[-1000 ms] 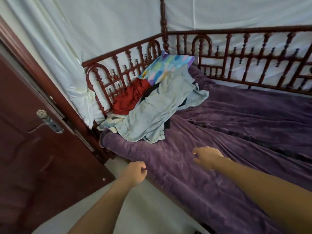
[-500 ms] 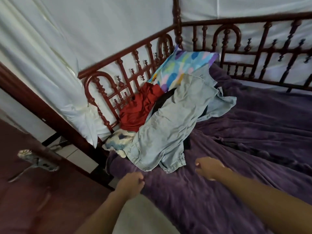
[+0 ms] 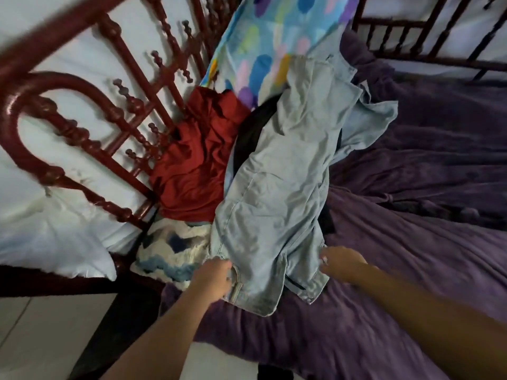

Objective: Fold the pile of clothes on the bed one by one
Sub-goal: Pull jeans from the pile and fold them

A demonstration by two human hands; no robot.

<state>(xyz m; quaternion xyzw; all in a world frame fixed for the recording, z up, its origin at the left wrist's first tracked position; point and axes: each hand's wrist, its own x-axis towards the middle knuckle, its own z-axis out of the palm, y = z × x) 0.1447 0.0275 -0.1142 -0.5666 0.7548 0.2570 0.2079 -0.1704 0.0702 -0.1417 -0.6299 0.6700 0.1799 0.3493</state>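
While both hands had hovered empty short of the pile (image 3: 197, 165) a second earlier, the left hand (image 3: 212, 275) now gripped the near hem of the denim garment (image 3: 274, 187) topping it on the bed (image 3: 411, 270); the right hand (image 3: 343, 264) touched the other edge, its grip unclear, so the first fold seemed to be starting

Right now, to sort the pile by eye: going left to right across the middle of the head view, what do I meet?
Wooden bed rail → red garment → pale denim garment → purple bedspread.
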